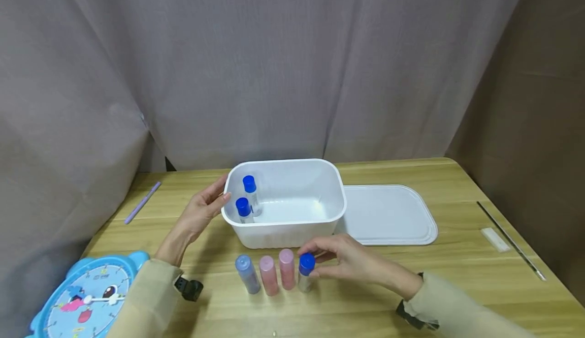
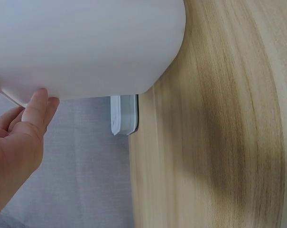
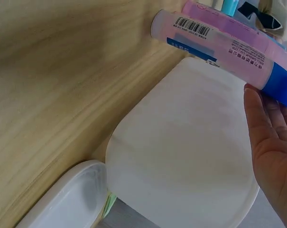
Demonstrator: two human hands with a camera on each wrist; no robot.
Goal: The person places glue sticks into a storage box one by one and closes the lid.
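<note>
A white tub [image 1: 292,226] stands mid-table with two blue-capped bottles [image 1: 247,201] upright in its left end. My left hand [image 1: 221,192] rests against the tub's left end with fairly straight fingers; in the left wrist view the thumb [image 2: 36,111] touches the tub wall [image 2: 86,42]. In front of the tub stands a row of bottles: a pale-blue-capped one [image 1: 247,274], two pink ones [image 1: 278,273] and a blue-capped bottle [image 1: 305,273]. My right hand [image 1: 315,263] pinches that last bottle at its cap. The right wrist view shows this bottle [image 3: 219,40] by my fingers [image 3: 271,137].
The tub's white lid [image 1: 388,215] lies flat just right of it. A blue toy clock [image 1: 87,297] sits at the near left corner and a purple pen [image 1: 142,202] at the far left. A thin metal rod [image 1: 512,240] and a small white piece [image 1: 495,239] lie at the right edge.
</note>
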